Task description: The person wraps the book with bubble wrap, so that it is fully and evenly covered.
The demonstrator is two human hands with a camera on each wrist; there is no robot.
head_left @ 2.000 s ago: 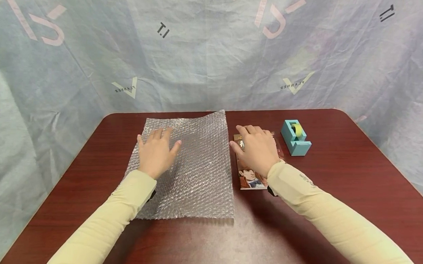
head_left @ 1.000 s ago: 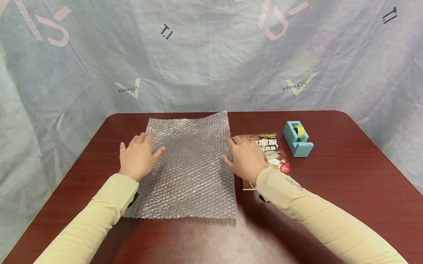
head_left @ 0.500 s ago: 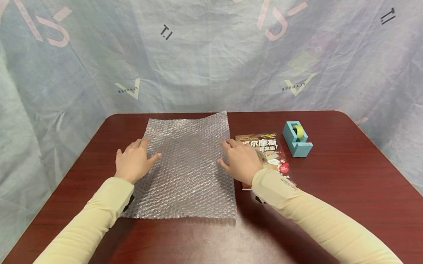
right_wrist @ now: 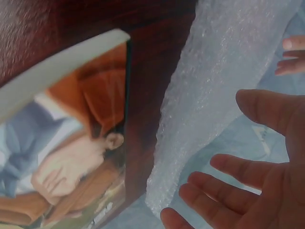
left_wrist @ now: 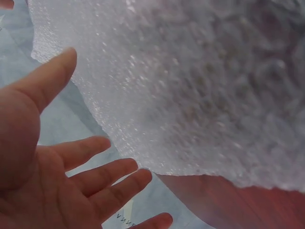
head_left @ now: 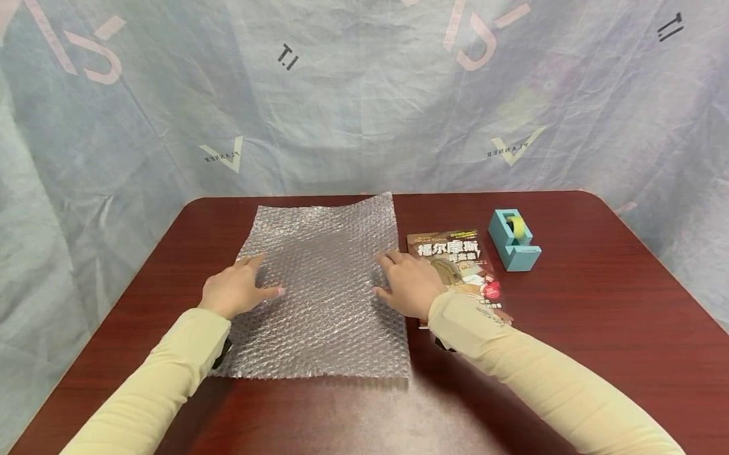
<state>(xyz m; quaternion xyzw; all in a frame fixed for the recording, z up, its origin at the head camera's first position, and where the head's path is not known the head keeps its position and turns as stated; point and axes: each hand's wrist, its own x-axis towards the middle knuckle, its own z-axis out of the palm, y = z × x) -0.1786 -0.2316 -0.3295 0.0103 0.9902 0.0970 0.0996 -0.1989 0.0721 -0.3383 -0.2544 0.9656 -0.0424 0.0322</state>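
Observation:
A sheet of clear bubble wrap (head_left: 325, 306) lies spread on the table, its far right corner curling up. Over its left edge is my left hand (head_left: 236, 288), fingers apart and holding nothing; the left wrist view shows the spread fingers (left_wrist: 119, 191) beside the wrap. My right hand (head_left: 412, 284) hovers at the wrap's right edge with its thumb out, overlapping part of a book (head_left: 456, 257). This book has a brown illustrated cover with large white characters, and its lower corner fills the left of the right wrist view.
A turquoise tape dispenser (head_left: 515, 243) with a yellow roll stands behind and right of the book. The dark red table (head_left: 603, 289) reaches back to a grey printed cloth (head_left: 357, 86) hanging along its far side and both flanks.
Both hands have moved leftward and nearer the body. My right hand has shifted off most of the book to the wrap's right edge, uncovering the cover. Wrap, book and dispenser stay put.

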